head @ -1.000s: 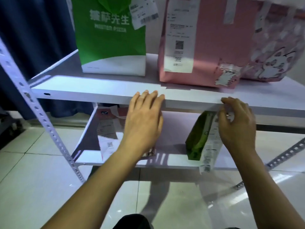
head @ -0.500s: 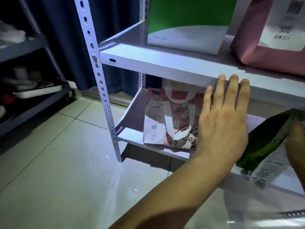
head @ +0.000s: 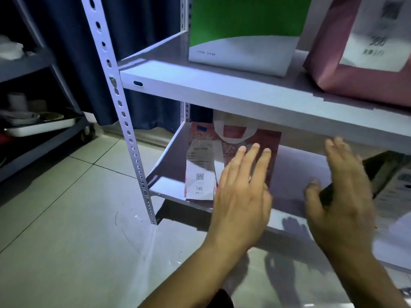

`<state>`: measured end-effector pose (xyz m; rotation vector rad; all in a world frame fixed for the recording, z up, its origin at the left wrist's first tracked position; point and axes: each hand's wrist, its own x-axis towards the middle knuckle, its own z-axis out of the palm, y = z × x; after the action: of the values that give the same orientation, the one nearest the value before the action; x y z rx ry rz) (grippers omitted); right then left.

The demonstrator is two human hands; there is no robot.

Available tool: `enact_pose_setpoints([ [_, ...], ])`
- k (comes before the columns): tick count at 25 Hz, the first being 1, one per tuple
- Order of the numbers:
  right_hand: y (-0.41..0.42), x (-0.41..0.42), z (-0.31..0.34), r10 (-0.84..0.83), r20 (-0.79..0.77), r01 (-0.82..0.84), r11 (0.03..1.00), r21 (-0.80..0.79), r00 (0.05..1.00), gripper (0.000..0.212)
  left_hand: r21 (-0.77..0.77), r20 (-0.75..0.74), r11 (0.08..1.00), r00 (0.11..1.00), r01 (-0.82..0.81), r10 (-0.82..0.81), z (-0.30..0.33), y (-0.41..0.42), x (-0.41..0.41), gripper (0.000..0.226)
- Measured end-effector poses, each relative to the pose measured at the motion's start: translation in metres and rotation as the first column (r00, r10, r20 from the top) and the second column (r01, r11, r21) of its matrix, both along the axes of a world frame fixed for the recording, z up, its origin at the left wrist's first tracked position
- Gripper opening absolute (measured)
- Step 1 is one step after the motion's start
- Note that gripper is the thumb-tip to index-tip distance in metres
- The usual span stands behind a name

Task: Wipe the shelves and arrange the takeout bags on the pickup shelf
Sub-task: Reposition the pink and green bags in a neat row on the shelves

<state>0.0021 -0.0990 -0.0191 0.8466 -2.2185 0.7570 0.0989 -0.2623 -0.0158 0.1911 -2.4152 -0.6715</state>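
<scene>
- Progress, as I judge it: arranging is partly done. A green-and-white paper bag (head: 242, 34) and a pink paper bag (head: 360, 63) stand upright on the upper shelf (head: 222, 94); no cloth shows, so I cannot tell whether wiping has happened.
- Left to do: a red patterned takeout bag (head: 233, 147) lies flat on the lower shelf (head: 295, 174), its white handles toward the back and a receipt (head: 199, 172) marked 046 on top; a dark green bag (head: 382, 167), blurred, lies at the right.
- Left hand (head: 242, 196) hovers over the red bag, fingers straight, grip released; contact is unclear.
- Right hand (head: 340, 196), blurred, has fingers extended and the thumb close beside the green bag's corner; whether it grasps I cannot tell.
- Materials: smooth painted metal shelves, perforated angle post (head: 124, 121), glossy floor tiles (head: 66, 230), crisp creased paper bags.
</scene>
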Motion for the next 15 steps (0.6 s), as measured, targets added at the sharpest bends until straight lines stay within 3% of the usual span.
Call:
enact_pose_setpoints([
  [2, -0.035, 0.019, -0.003, 0.087, 0.071, -0.091, 0.994, 0.057, 0.994, 0.064, 0.087, 0.103, 0.994, 0.993, -0.063, 0.054, -0.026, -0.025, 0.012, 0.056],
  [4, -0.05, 0.019, -0.023, 0.043, 0.369, -0.079, 0.993, 0.083, 0.928, 0.066, 0.13, 0.138, 0.982, 0.983, -0.14, 0.122, -0.047, -0.05, 0.009, 0.054],
  [6, -0.058, 0.005, -0.029, -0.029, 0.645, 0.027, 1.0, 0.013, 0.764, 0.062, 0.211, 0.161, 0.945, 0.962, -0.252, 0.22, -0.064, -0.074, -0.002, 0.055],
  [8, -0.065, -0.003, -0.041, 0.027, 0.808, 0.07, 0.994, -0.084, 0.589, 0.053, 0.346, 0.206, 0.882, 0.943, -0.32, 0.262, -0.08, -0.099, -0.009, 0.059],
  [11, -0.069, -0.016, -0.052, 0.13, 0.909, 0.157, 0.966, -0.206, 0.396, 0.036, 0.567, 0.258, 0.762, 0.946, -0.313, 0.197, -0.092, -0.122, -0.021, 0.057],
  [13, -0.069, -0.02, -0.055, 0.169, 0.919, 0.199, 0.947, -0.251, 0.356, 0.026, 0.712, 0.246, 0.651, 0.962, -0.263, 0.12, -0.091, -0.127, -0.027, 0.048],
  [15, -0.067, -0.023, -0.057, 0.193, 0.906, 0.22, 0.932, -0.29, 0.377, 0.025, 0.785, 0.213, 0.576, 0.973, -0.227, 0.092, -0.088, -0.128, -0.025, 0.038],
])
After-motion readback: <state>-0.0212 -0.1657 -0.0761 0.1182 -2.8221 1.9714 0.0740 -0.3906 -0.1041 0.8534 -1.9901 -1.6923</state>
